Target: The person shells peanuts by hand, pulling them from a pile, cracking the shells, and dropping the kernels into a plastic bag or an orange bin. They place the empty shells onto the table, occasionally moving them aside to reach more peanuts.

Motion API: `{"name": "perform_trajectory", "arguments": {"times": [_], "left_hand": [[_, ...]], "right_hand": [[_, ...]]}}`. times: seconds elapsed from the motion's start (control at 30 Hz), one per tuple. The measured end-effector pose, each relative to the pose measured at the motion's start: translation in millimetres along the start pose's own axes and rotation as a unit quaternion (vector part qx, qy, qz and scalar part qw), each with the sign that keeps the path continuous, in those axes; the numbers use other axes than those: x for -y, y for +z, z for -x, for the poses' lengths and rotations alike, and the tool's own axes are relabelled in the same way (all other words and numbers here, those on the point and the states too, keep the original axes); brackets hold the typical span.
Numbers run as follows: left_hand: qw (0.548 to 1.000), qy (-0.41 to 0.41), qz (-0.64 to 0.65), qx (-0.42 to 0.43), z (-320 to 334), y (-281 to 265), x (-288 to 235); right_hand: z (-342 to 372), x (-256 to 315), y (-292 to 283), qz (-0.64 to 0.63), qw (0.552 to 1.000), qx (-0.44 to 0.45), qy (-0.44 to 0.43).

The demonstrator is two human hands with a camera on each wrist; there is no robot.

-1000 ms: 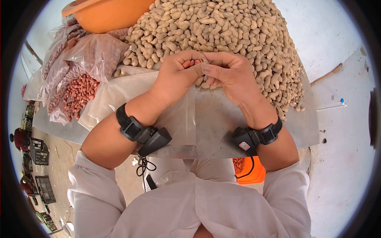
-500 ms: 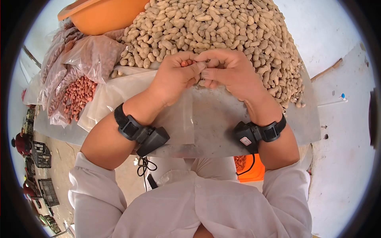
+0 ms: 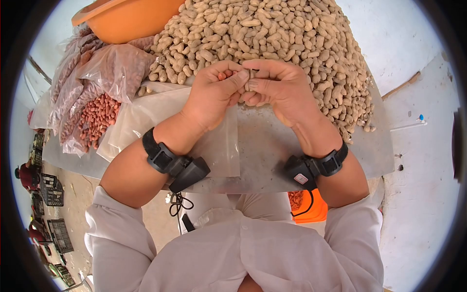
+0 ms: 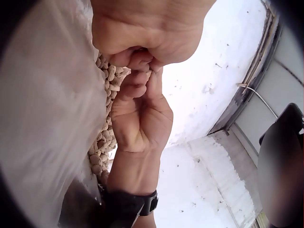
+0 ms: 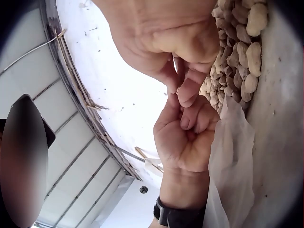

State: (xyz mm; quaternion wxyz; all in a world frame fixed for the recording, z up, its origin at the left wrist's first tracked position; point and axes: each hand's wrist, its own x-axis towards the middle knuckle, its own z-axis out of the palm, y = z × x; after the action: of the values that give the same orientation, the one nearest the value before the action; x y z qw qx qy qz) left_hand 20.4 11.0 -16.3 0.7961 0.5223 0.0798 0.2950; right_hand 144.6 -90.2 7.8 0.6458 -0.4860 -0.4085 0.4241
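Note:
In the head view both hands meet fingertip to fingertip at the near edge of a large heap of unshelled peanuts [image 3: 272,34]. Several red peanut kernels [image 3: 224,75] show in the curled fingers of my left hand [image 3: 211,95], whose thumb presses toward the other hand. With thumb and forefinger my right hand [image 3: 289,92] pinches a peanut in its shell [image 3: 251,80], right at the left fingertips. The wrist views show the same meeting of my left hand [image 4: 147,28] and right hand [image 5: 166,33], with the peanut mostly hidden by fingers.
An orange basin [image 3: 131,22] stands at the back left. Below it lie plastic bags [image 3: 116,65] and red kernels [image 3: 99,114] in clear plastic. A clear sheet [image 3: 160,112] covers part of the table [image 3: 272,146]. An orange container [image 3: 311,209] sits below the table edge.
The hands stay together at the heap's edge, with small finger and thumb movements. The shell between the fingertips shows more plainly now, and the kernels in the left hand have shifted slightly.

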Motion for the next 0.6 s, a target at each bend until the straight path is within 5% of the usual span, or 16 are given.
{"name": "perform_trajectory", "arguments": {"times": [0.2, 0.4, 0.6], "left_hand": [[0.999, -0.006, 0.017, -0.026, 0.9, 4.4, -2.3], [0.992, -0.063, 0.111, -0.026, -3.4, 1.2, -3.0], [0.977, -0.128, 0.171, -0.008, -5.6, -4.4, -1.1]], "right_hand": [[-5.8, -7.1, -6.4, -0.052, 0.998, 0.024, -0.020], [-4.4, -5.6, -2.9, 0.075, 0.989, 0.003, -0.129], [-1.1, 2.5, 0.5, 0.439, 0.847, -0.034, -0.297]]}}
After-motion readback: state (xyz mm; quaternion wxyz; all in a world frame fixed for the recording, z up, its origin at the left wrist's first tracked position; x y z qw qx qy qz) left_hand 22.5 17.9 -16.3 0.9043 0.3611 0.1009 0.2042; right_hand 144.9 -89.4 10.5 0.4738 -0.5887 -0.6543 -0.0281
